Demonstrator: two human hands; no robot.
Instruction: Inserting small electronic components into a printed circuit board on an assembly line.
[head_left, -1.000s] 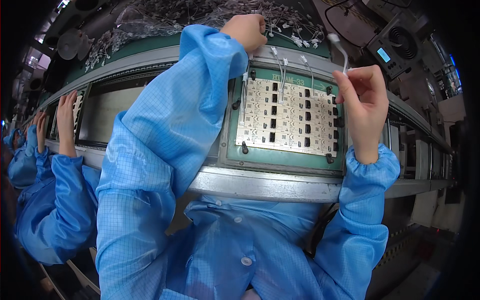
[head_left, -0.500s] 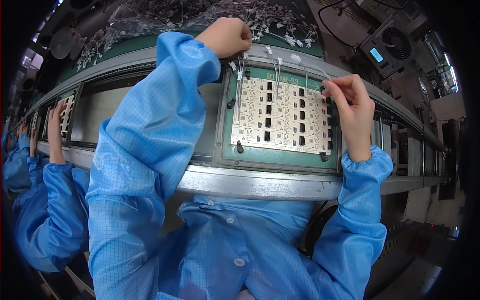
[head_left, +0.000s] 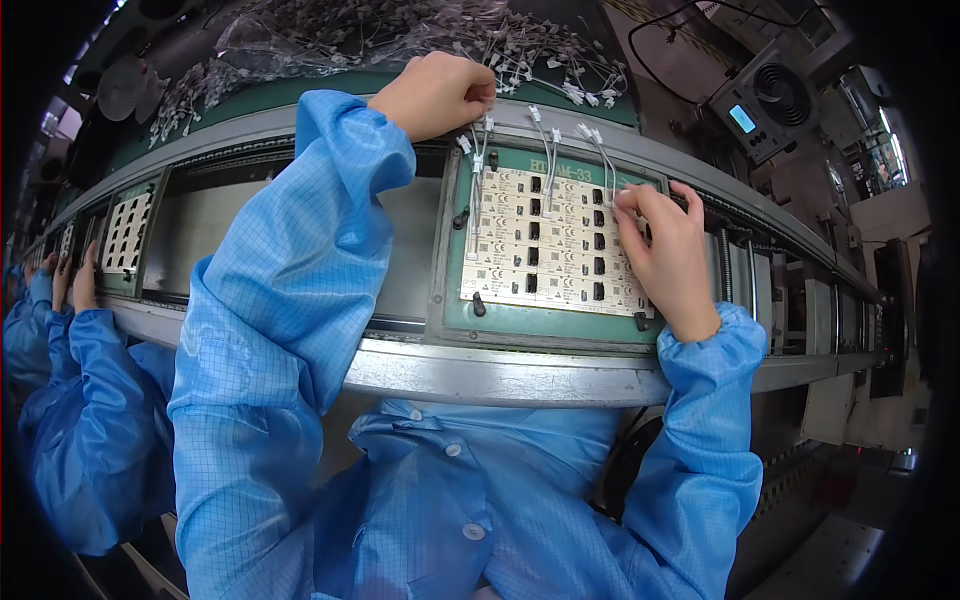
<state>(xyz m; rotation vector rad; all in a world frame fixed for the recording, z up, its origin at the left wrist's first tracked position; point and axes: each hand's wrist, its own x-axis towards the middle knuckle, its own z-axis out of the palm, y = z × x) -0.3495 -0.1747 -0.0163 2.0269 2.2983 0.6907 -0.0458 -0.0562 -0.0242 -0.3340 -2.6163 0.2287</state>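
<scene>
My left hand is closed in a pinch over the far rail, beside white connectors on thin cables. Whatever sits between its fingertips is hidden. At the upper right of a panel of white circuit boards, my right hand pinches the lower end of a white cable; the fingers cover the tip. Black components stand in columns on the panel, which lies in a green fixture. Another pair of cables runs from the panel's middle column up toward the far rail.
Beyond the far rail lies a heap of white cables, partly on clear plastic. A metal rail runs along the near side. A device with fan and lit screen stands far right. Co-workers' hands are at another fixture, left.
My right hand has moved left and slightly down with the cable end, from the panel's upper right corner onto the boards. My left hand stays by the far rail, fingers still closed.
</scene>
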